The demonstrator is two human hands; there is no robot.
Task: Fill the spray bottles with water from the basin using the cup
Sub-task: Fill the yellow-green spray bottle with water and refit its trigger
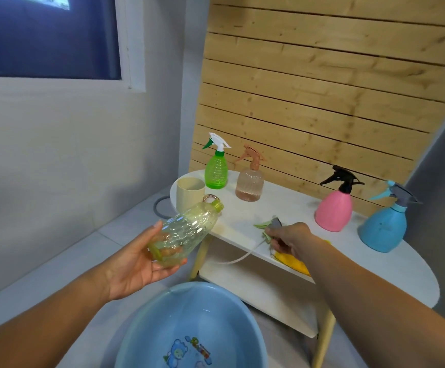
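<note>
A left hand point(139, 261) grips a tilted, uncapped clear yellow-green plastic bottle point(184, 229) above a round blue water basin point(189, 328), while the right hand point(290, 239) pinches its grey-green spray head point(270, 227) on the white table point(402, 274), right of a cream cup point(189, 192).

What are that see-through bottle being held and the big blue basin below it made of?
The bottle in the left hand looks like clear, yellow-tinted glossy plastic: light glints off its dimpled wall and fingers show through. The basin seems smooth, opaque moulded plastic with a soft sheen and a printed cartoon inside.
</note>
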